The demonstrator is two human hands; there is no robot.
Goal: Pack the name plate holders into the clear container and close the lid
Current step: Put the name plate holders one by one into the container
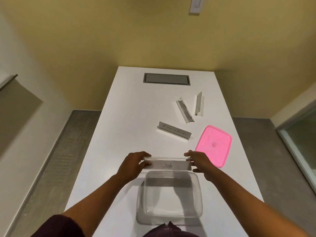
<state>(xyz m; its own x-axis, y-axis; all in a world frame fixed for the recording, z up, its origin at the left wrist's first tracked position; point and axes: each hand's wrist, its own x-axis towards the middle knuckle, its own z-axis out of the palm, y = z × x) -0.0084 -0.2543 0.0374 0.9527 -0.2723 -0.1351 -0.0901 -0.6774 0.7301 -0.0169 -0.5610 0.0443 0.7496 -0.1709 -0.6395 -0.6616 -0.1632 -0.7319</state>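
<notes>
Name plate holder (pixel 166 164) reading "Dog", pinched at its ends by left hand (pixel 132 165) and right hand (pixel 199 162), above clear container (pixel 170 194)

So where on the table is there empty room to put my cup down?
The white table is bare along its left half, from the grey hatch down to the left hand. The right side is crowded: three name plate holders and the pink lid. The clear container fills the near middle.
</notes>
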